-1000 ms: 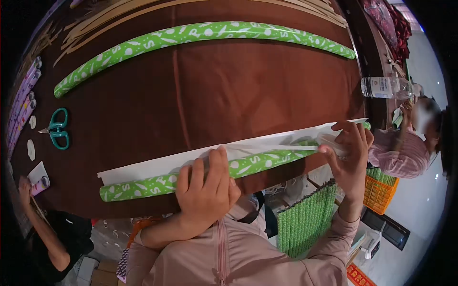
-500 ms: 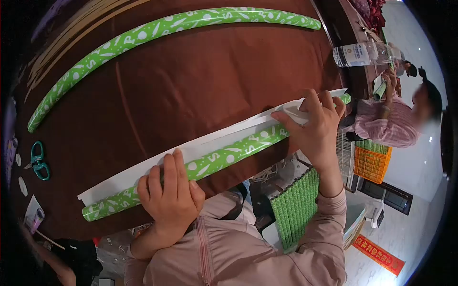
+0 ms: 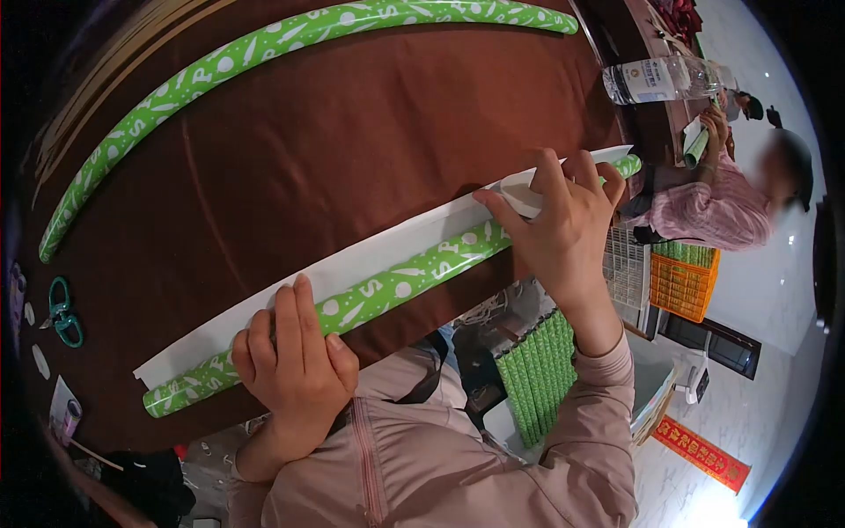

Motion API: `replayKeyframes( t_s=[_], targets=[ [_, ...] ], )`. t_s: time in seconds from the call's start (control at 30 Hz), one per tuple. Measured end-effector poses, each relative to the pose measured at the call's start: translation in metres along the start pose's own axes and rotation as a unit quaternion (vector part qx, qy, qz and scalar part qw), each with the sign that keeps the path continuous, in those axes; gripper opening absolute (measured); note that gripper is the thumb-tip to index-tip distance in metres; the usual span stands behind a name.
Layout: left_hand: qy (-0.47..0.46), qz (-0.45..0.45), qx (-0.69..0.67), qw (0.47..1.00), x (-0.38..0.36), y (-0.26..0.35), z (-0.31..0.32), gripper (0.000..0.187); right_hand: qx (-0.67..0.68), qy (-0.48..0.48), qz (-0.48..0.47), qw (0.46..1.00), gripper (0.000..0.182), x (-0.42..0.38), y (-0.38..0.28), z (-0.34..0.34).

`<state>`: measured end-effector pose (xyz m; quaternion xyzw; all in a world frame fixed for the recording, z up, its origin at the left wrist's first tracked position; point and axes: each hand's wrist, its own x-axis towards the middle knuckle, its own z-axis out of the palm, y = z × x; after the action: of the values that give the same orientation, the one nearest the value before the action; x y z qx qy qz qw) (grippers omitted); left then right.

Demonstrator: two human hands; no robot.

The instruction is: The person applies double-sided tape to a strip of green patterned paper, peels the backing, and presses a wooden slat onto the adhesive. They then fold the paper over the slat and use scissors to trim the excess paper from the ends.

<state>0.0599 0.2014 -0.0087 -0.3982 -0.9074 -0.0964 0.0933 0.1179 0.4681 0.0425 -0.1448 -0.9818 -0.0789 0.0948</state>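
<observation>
A roll of green wrapping paper (image 3: 405, 286) with white printed shapes lies slanted across the near part of the table, its white edge flap (image 3: 378, 253) turned up along the far side. My left hand (image 3: 299, 356) is closed over the roll's left part, fingers across it and thumb on the near side. Further right, my right hand (image 3: 568, 216) is bent over the roll. Between its thumb and fingers sits a white round thing, apparently a tape roll (image 3: 521, 195), partly hidden by the fingers. Another green roll (image 3: 225, 63) lies further back.
Teal-handled scissors (image 3: 63, 313) lie at the left of the brown-covered table (image 3: 352, 150). A water bottle (image 3: 647, 81) lies at the right. Beyond, a person in a pink top (image 3: 709, 207) holds a green roll. An orange basket (image 3: 685, 280) and stacked green rolls (image 3: 539, 374) stand lower.
My right hand has moved slightly left along the roll's flap, with the white round thing showing more. My left hand stays on the roll. The whole view has shifted a little.
</observation>
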Motion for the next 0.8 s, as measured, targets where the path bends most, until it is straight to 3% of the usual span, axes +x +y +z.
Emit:
replayKeyframes(
  t_s=[0.17, 0.33, 0.47, 0.8],
  targets=[
    [-0.002, -0.003, 0.000, 1.000, 0.000, -0.002, 0.001, 0.047, -0.006, -0.006, 0.011, 1.000, 0.044, 0.000, -0.007, 0.001],
    [-0.039, -0.016, 0.013, 0.999, 0.011, 0.004, -0.008, 0.041, -0.040, -0.003, -0.011, 0.999, 0.051, 0.002, -0.009, 0.003],
    [-0.032, -0.017, 0.048, 0.998, 0.019, 0.018, -0.009, 0.043, -0.051, -0.003, -0.003, 0.999, 0.052, 0.003, -0.012, 0.001],
    [0.008, 0.026, -0.015, 1.000, 0.049, 0.063, 0.008, 0.045, -0.032, 0.019, -0.014, 0.999, 0.054, 0.000, -0.009, 0.004]
  ],
)
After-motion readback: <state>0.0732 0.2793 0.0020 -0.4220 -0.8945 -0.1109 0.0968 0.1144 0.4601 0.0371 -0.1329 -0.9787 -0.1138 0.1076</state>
